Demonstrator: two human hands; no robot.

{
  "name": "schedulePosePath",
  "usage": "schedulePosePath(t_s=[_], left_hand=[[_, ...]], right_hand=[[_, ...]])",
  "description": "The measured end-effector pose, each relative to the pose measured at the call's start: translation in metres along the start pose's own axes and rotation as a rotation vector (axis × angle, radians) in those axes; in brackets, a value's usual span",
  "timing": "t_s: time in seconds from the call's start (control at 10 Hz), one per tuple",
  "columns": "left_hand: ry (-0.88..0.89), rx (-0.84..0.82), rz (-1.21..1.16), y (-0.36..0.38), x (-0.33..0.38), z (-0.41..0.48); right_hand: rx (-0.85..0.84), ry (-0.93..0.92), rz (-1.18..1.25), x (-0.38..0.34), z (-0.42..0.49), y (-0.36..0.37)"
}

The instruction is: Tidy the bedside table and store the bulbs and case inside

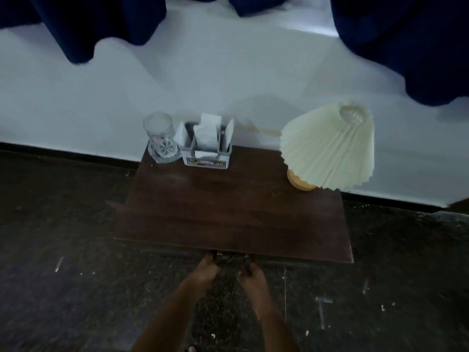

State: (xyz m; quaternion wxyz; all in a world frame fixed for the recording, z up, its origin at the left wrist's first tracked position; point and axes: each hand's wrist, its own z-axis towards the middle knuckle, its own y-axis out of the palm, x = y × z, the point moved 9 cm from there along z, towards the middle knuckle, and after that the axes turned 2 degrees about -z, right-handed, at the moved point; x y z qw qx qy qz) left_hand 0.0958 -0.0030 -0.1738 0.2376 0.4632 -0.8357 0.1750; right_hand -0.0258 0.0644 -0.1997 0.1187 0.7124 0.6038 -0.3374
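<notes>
Dark handle (pixel 232 258) (blurred) under table (pixel 228 212) edge; left hand (pixel 206 270), right hand (pixel 251 272) curl round it.

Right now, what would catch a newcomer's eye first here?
The pleated cream lamp at the back right of the table stands out. At back left, a clear glass stands beside a grey organiser stuffed with papers; the left hand and right hand are at the front edge.
</notes>
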Motion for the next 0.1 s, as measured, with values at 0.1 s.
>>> schedulePosePath(t_s=[0.1], left_hand=[[0.041,-0.049,0.077,0.0031,0.03,-0.0407]], right_hand=[[-0.022,-0.075,-0.258,-0.0159,-0.0317,-0.0035]])
